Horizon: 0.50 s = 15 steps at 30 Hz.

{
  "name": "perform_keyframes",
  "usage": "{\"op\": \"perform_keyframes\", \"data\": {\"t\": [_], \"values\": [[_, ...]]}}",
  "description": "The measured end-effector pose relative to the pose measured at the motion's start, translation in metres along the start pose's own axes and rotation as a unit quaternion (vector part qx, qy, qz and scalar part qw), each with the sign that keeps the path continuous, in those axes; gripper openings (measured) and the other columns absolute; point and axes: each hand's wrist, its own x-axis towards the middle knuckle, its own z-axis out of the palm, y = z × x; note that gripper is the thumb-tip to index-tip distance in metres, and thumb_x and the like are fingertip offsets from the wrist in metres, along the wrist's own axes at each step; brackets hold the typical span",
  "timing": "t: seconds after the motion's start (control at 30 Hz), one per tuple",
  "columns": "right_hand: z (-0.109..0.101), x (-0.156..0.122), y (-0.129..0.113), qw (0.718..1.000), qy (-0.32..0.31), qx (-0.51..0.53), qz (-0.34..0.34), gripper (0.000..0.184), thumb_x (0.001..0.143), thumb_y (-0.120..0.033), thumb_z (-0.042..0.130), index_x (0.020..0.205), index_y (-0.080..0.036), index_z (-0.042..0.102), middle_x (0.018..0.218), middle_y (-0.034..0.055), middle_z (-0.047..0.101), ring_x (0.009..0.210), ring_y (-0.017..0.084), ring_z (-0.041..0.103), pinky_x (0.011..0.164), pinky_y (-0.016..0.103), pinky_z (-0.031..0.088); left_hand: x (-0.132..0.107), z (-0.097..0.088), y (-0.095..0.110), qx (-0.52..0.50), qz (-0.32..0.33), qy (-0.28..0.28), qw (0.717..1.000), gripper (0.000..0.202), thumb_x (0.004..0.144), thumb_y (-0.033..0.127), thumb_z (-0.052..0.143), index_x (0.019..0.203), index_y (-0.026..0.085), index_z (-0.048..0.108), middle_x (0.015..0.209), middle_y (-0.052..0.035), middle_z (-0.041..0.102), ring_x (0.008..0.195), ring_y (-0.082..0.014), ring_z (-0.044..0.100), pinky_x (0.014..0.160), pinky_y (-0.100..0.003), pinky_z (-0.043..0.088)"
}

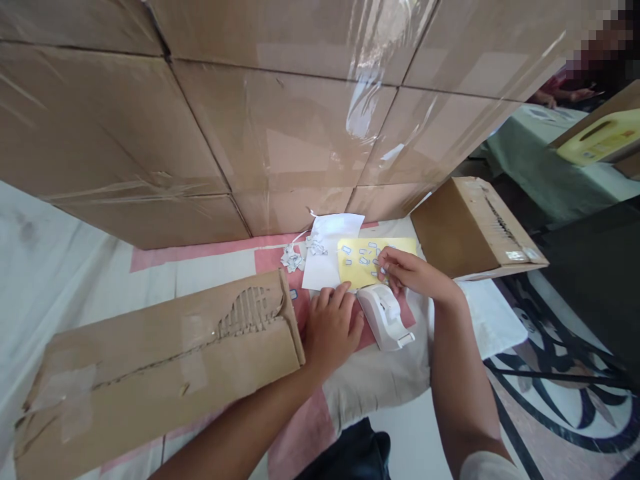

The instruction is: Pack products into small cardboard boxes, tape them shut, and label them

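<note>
Fingers spread loosely on the left hand (pixel 333 327), gripping nothing, palm down beside a white tape dispenser (pixel 383 317); bunched on the right hand (pixel 403 270), above a yellow sheet (pixel 356 275) overlapping a white sheet (pixel 325 267). Cannot tell whether pinching one of the small blue-outlined pieces (pixel 347 250) there. Partly hidden beneath the right hand: more pieces, impossible to count fully. Cut off along the top: a taped carton stack (pixel 300 133). Blurred at upper right: another person's hand (pixel 575 95).

Counting from left: one long torn carton (pixel 150 373), two crumpled paper wads (pixel 293 259), one white sheet, one yellow sheet, one dispenser, one box (pixel 500 227) with open side facing left, one yellow container (pixel 600 137).

Underneath, a rumpled pink-and-white cloth (pixel 360 380); farther right, a patterned floor (pixel 560 400), then a table (pixel 540 153) draped in pale green.
</note>
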Motion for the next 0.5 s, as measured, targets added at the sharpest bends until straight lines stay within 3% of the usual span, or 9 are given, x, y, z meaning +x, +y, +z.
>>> {"op": "perform_keyframes", "data": {"t": [0.1, 0.17, 0.3, 0.4, 0.5], "values": [[0.001, -0.007, 0.003, 0.989, -0.012, 0.126, -0.079, 0.029, 0.093, -0.048, 0.061, 0.089, -0.025, 0.043, 0.068, -0.0041, 0.063, 0.036, 0.005, 0.034, 0.041, 0.023, 0.028, 0.000, -0.001, 0.000, -0.002, -0.002, -0.001, 1.000, 0.013, 0.095, 0.028, 0.055, 0.104, 0.022, 0.062, 0.144, -0.0041, 0.060, 0.111, -0.0306, 0.056, 0.093, -0.053, 0.048], [0.001, -0.012, 0.010, 0.968, -0.003, 0.218, -0.122, 0.047, 0.084, -0.059, 0.068, 0.081, -0.027, 0.034, 0.048, -0.0113, 0.050, 0.028, 0.004, 0.018, 0.035, 0.021, 0.017, 0.000, -0.001, 0.000, -0.003, -0.005, -0.002, 1.000, 0.013, 0.095, 0.028, 0.055, 0.105, 0.021, 0.061, 0.144, -0.0044, 0.060, 0.113, -0.0310, 0.056, 0.093, -0.053, 0.048], [0.004, -0.015, 0.023, 0.949, 0.034, 0.288, -0.126, 0.075, 0.063, -0.075, 0.075, 0.075, -0.027, 0.018, 0.030, -0.0196, 0.025, 0.019, 0.004, 0.008, 0.030, 0.018, 0.011, 0.000, -0.002, 0.000, -0.001, -0.005, -0.004, 1.000, 0.014, 0.095, 0.029, 0.055, 0.104, 0.021, 0.061, 0.145, -0.0045, 0.060, 0.114, -0.0313, 0.056, 0.092, -0.054, 0.049], [0.010, -0.012, 0.022, 0.944, 0.026, 0.306, -0.122, 0.076, 0.062, -0.072, 0.078, 0.076, -0.027, 0.018, 0.029, -0.0210, 0.022, 0.017, 0.004, 0.007, 0.029, 0.017, 0.012, -0.001, -0.003, 0.000, -0.001, -0.007, -0.010, 1.000, 0.014, 0.095, 0.029, 0.055, 0.105, 0.021, 0.061, 0.145, -0.0045, 0.060, 0.115, -0.0317, 0.056, 0.093, -0.054, 0.049], [0.019, -0.010, 0.015, 0.930, -0.019, 0.338, -0.142, 0.066, 0.070, -0.063, 0.078, 0.078, -0.027, 0.023, 0.031, -0.0212, 0.026, 0.016, 0.004, 0.006, 0.028, 0.017, 0.012, -0.002, -0.004, 0.000, 0.002, -0.010, -0.011, 1.000, 0.016, 0.096, 0.030, 0.053, 0.105, 0.021, 0.062, 0.146, -0.0058, 0.059, 0.115, -0.0322, 0.056, 0.093, -0.055, 0.049]]}}
